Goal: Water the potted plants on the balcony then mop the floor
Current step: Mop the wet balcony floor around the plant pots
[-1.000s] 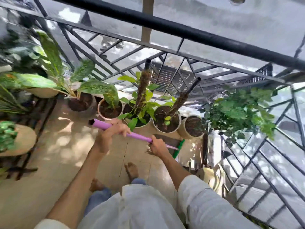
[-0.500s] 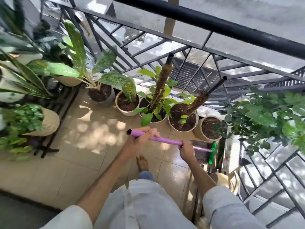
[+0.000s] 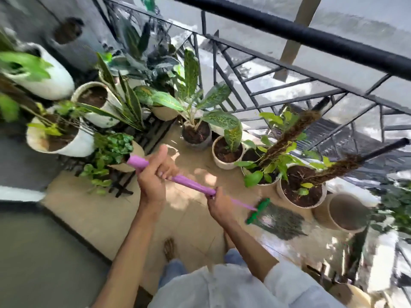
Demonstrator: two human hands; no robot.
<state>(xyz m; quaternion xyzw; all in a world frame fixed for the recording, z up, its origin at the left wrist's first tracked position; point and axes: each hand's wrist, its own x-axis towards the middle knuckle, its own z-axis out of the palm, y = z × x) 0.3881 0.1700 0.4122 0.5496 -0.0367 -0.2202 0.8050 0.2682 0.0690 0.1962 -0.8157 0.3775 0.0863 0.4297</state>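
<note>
Balcony floor (image 3: pixel 93 210), tan tile, bordered by potted plants (image 3: pixel 195 121) along black railing (image 3: pixel 289 30): left hand (image 3: pixel 153 176) and right hand (image 3: pixel 219 206) both curled tight around purple mop handle (image 3: pixel 191 184), its green-framed mop head (image 3: pixel 275 217) lay on the tiles before the pots.

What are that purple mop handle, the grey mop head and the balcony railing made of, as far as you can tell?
Purple mop handle: probably plastic or plastic-coated, judging by its smooth, even matte colour.
Grey mop head: looks like soft fibre strands, shaggy and dull, held in a glossy green clip, likely plastic.
Balcony railing: seems to be metal painted black, with thin straight bars joined at angles.
</note>
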